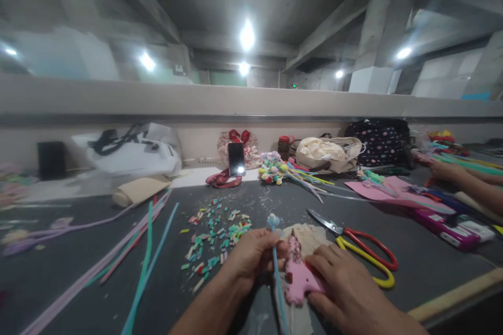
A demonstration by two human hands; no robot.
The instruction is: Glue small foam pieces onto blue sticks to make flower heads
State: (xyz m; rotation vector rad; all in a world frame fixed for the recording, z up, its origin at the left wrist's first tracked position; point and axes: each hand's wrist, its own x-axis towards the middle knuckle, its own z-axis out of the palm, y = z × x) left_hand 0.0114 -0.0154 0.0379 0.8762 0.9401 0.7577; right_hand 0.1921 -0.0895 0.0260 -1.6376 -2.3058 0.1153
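My left hand (256, 252) is closed, pinching a blue pipe cleaner stem (276, 272) near its top. A small fluffy light-blue and white flower head (272, 221) tops the stem. A pink hot glue gun (299, 280) lies on its side just right of the stem, its nozzle pointing away from me. My right hand (346, 282) rests over its handle, with the fingers curled on it and their undersides hidden. Beneath the gun is a crumpled beige cloth (308, 238). Left of my left hand, many cut pipe cleaner bits (220, 235) are scattered.
Scissors (353, 241) with red and yellow handles lie open on the right. Long pipe cleaners (149, 256) stretch across the left. Behind stand a phone (236, 159), bundled pipe cleaner flowers (275, 168) and a beige bag (326, 153). Another person's arm (459, 175) reaches in at far right.
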